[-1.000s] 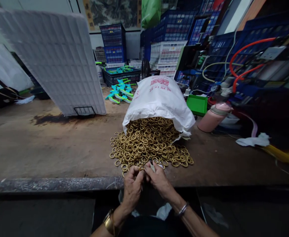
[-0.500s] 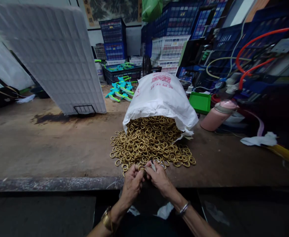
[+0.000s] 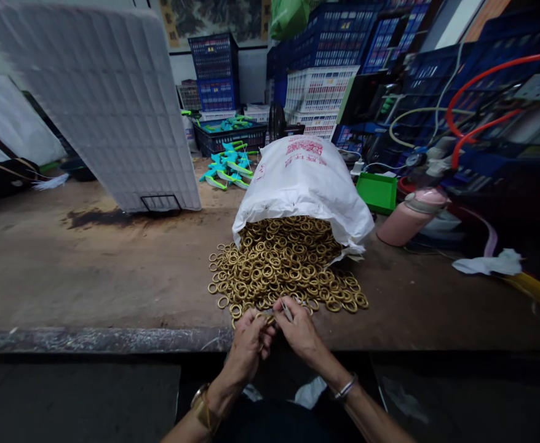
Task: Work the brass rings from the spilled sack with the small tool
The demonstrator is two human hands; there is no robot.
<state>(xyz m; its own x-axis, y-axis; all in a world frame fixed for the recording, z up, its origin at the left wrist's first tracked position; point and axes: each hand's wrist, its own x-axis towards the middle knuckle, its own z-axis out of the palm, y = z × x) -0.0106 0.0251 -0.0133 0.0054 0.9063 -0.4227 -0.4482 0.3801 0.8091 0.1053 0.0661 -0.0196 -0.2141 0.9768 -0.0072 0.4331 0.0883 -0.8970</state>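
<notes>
A heap of gold-coloured rings [image 3: 281,264] spills from a white sack [image 3: 304,181] lying on its side on the brown worktable [image 3: 90,271]. My left hand [image 3: 248,343] and my right hand [image 3: 300,332] meet at the table's near edge, just below the heap. Both are closed in a pinch. A gold ring [image 3: 267,316] shows between the fingertips of the left hand. My right hand holds a thin dark-tipped tool [image 3: 286,309] that points up toward the heap. A gold watch is on the left wrist, a silver bangle on the right.
A white gridded panel [image 3: 108,104] leans at the back left. Teal plastic parts [image 3: 228,169] lie behind the sack. To the right are a green tray [image 3: 377,192], a pink flask [image 3: 411,216], red hoses and a white rag [image 3: 486,264]. Blue and white crates stack at the back.
Both hands stay together at the table edge, with only small finger movements. The view has shifted slightly, so the scene sits a little to the right.
</notes>
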